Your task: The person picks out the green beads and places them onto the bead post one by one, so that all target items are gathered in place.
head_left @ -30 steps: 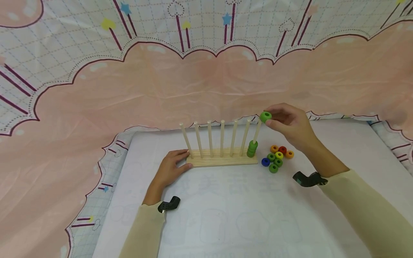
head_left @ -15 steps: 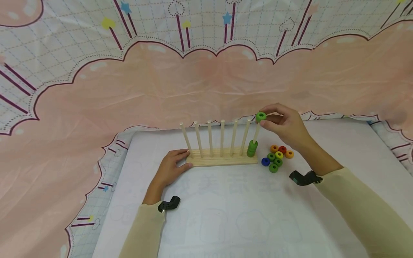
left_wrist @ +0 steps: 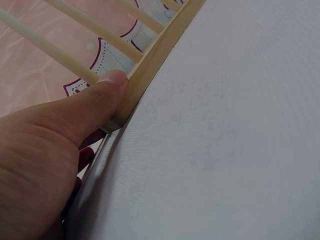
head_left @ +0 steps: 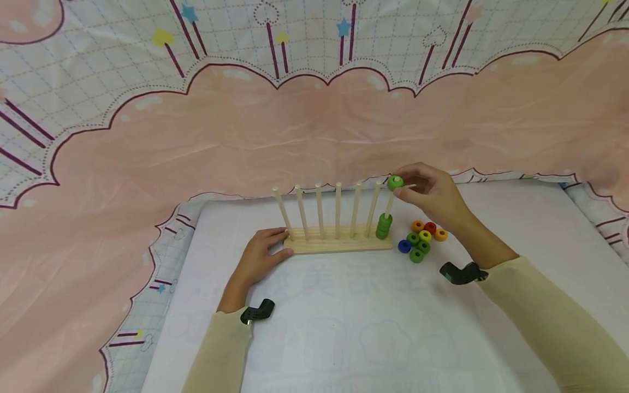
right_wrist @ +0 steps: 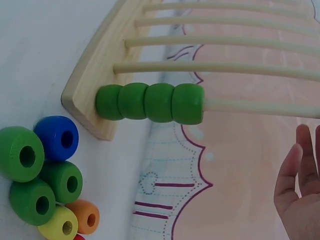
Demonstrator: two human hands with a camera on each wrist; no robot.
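Observation:
A wooden peg stand (head_left: 339, 246) with a row of upright pegs stands on the white tabletop. My left hand (head_left: 260, 254) grips its left end; in the left wrist view the thumb (left_wrist: 107, 87) presses the base's front edge. With thumb and fingertips my right hand (head_left: 439, 194) pinches a green bead (head_left: 395, 183) at the top of the rightmost peg. The peg's tip seems to show in the bead's hole. Lower on that peg sit several stacked green beads (right_wrist: 161, 103). The right wrist view leaves the pinched bead out of frame.
Loose beads lie right of the stand: a blue bead (head_left: 404, 246), several green ones (head_left: 416, 256), a yellow bead (head_left: 425, 236), a red bead (head_left: 429, 228) and two orange ones (head_left: 441, 235). A patterned cloth (head_left: 314, 131) hangs behind the table.
My right hand has moved left and slightly down, bringing the green bead from beside the rightmost peg onto its tip. The left hand and the stand have stayed put.

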